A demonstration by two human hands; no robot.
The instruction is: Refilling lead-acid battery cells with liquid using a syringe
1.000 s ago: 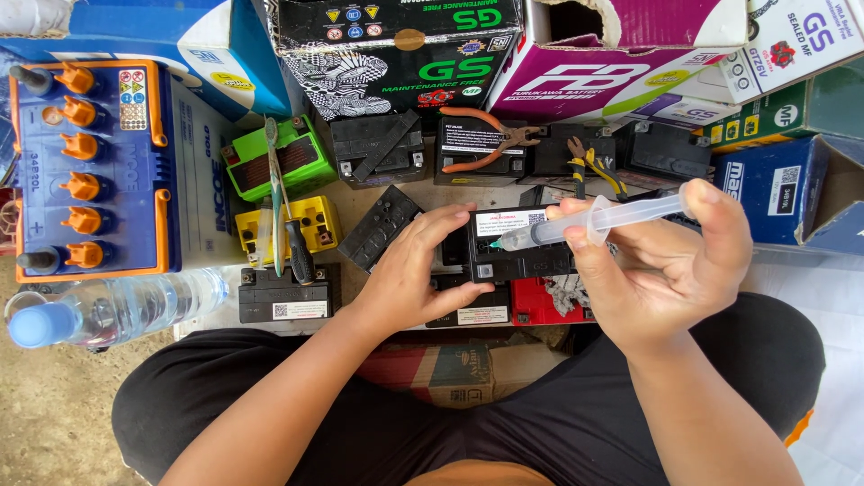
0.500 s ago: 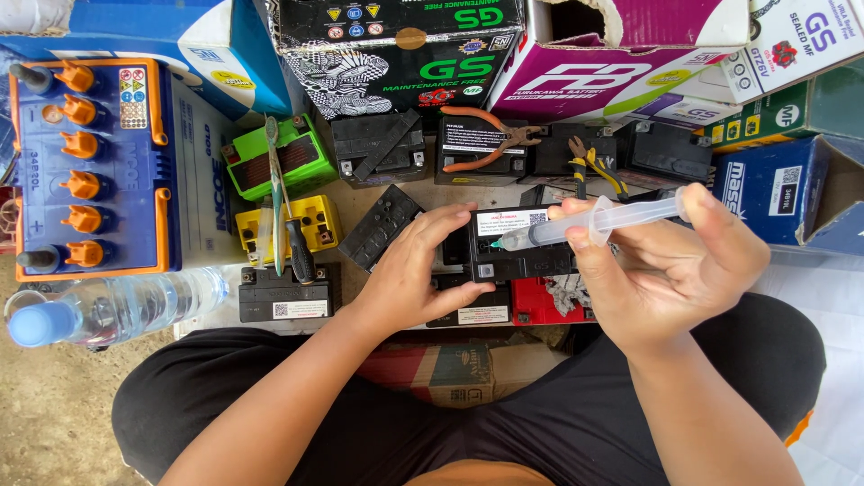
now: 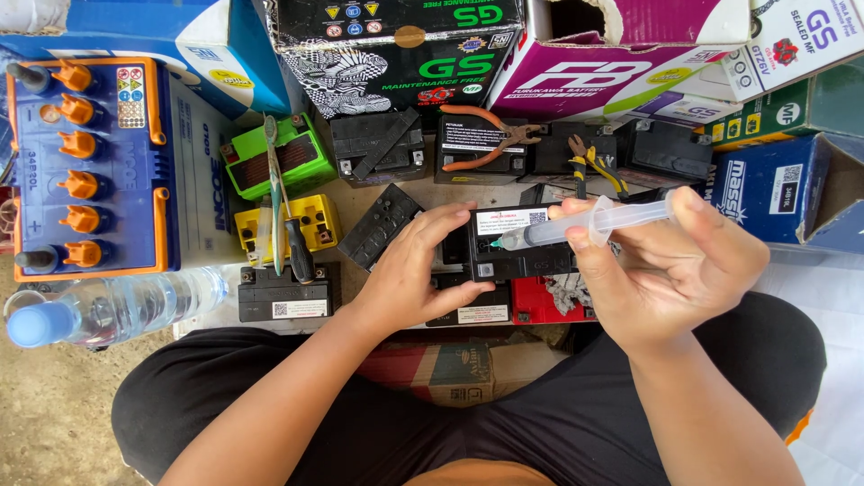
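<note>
Black batteries (image 3: 378,144) and cardboard boxes (image 3: 396,45) crowd the concrete floor (image 3: 54,405).

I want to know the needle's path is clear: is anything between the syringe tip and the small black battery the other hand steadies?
Nothing visible. The syringe in the right hand points its tip right at the battery top; the left hand grips the battery's left side, clear of the tip.

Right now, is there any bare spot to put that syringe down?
Hardly. One bare strip of board lies between the yellow battery and the tilted black battery. There is also dirt floor below the water bottle. Everywhere else batteries, boxes and pliers crowd together.
</note>
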